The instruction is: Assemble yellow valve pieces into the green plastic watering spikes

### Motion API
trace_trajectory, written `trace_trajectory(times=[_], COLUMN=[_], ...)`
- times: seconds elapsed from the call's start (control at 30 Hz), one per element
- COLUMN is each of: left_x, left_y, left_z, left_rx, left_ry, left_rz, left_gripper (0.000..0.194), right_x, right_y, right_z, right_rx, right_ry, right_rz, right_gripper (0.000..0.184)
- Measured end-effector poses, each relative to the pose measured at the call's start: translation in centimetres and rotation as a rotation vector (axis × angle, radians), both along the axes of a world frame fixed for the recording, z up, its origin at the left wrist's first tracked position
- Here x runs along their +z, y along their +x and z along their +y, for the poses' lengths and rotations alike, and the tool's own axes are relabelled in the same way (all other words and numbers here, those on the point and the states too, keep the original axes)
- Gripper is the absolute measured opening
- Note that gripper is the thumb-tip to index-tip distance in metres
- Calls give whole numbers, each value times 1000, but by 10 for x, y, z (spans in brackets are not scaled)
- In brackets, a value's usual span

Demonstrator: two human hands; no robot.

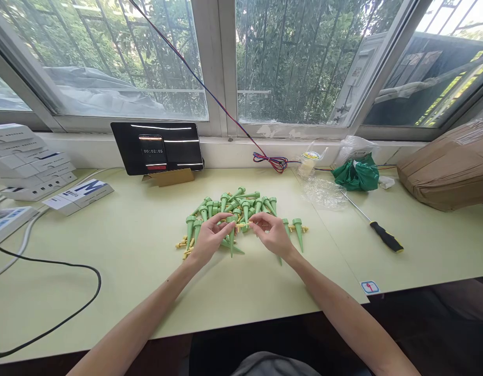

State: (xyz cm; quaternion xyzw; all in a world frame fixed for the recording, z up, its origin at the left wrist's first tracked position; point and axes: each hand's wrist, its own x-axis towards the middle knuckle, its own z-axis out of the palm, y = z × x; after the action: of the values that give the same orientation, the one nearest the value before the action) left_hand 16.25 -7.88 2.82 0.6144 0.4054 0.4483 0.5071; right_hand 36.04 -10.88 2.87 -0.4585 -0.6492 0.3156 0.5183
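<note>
A pale yellow-green worktop (pixel 119 261) runs below broad windows (pixel 296 68), with foliage and bars outside. At its back stands a dark screen (pixel 182 151) on a cardboard support (pixel 174 178); white boxes (pixel 25 162) are stacked at the left. Over to the right are a green bag (pixel 357 175), a screwdriver (pixel 386 237) and a large brown parcel (pixel 447 162). In the middle lies a pile of green spikes (pixel 246 206), small yellow parts (pixel 181 244) at its left edge, with more spikes just right of it.

Both forearms reach in from the near edge, and the hands meet at the front of the pile. The left hand (pixel 210 236) has its grip closed on a green spike (pixel 231 244), cap up and point down. The right hand (pixel 272 234), fingers bent, has its grip pinched on a slim yellow piece (pixel 242 225) beside that cap; whether the two are joined I cannot tell.

The screen reads "00:02:05", a white box (pixel 80 197) bears a large "M", and the red mark on a blue-edged label (pixel 369 286) is unclear
</note>
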Motion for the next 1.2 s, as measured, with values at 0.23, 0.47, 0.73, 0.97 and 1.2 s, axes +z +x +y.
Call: trace_trajectory(times=[0.23, 0.47, 0.73, 0.97, 1.2], left_x=[0, 0, 1, 1, 1], left_y=[0, 0, 1, 2, 3], left_z=[0, -1, -3, -4, -5], left_rx=[-30, -14, 17, 17, -1], left_ry=[-19, -10, 9, 25, 45], left_rz=[-32, -33, -3, 11, 3], left_gripper=[40, 39, 37, 36, 35], right_x=[0, 3, 2, 0, 3], right_y=[-1, -2, -4, -6, -6], right_z=[-1, -4, -3, -3, -3], right_rx=[7, 41, 42, 46, 15], right_ry=[-1, -6, 48, 49, 77], right_rz=[-14, -42, -68, -58, -70], right_gripper=[19, 19, 18, 17, 16])
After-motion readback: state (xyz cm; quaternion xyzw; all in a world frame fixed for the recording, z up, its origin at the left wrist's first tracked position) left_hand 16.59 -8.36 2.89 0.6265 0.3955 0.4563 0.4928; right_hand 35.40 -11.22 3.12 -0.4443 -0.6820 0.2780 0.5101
